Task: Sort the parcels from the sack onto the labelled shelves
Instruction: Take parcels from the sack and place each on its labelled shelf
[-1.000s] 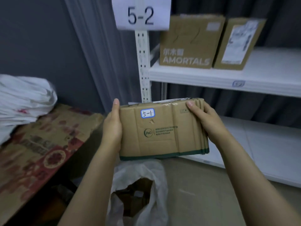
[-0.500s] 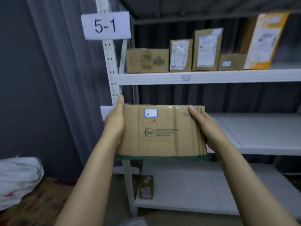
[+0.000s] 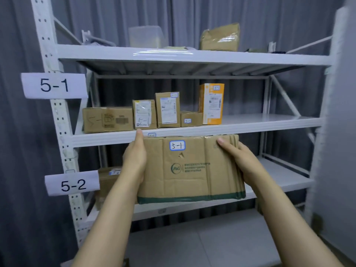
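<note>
As a person sorts parcels at a white metal rack, a brown cardboard parcel with a green bottom band and a blue-edged "5-1" sticker (image 3: pixel 190 168) hangs in mid-air in front of the rack, resting on no shelf. The left hand (image 3: pixel 134 160) grips its left side with the thumb up along the edge. The right hand (image 3: pixel 242 162) grips its right side with the thumb across the front face. The fingers of both hands are hidden behind the cardboard.

The white metal shelf (image 3: pixel 269 120) at the parcel's 12 o'clock matches the sticker, going by the white paper "5-1" label (image 3: pixel 54 85) at 10 o'clock. A second white paper label, "5-2" (image 3: pixel 73 185), sits at 9 o'clock.

The risks look plain. The parcel's top edge sits about level with the shelf's front lip, so a push forward without more lift would likely strike it. A row of 5 parcels, from a wide brown carton (image 3: pixel 107 119) to a tall orange-and-white box (image 3: pixel 212 104), fills the shelf at 11 to 12 o'clock. Setting down there could topple the upright ones, while the bare stretch at 1 o'clock looks safer. With no hand seen beneath, a slackened squeeze could let the parcel slide.
</note>
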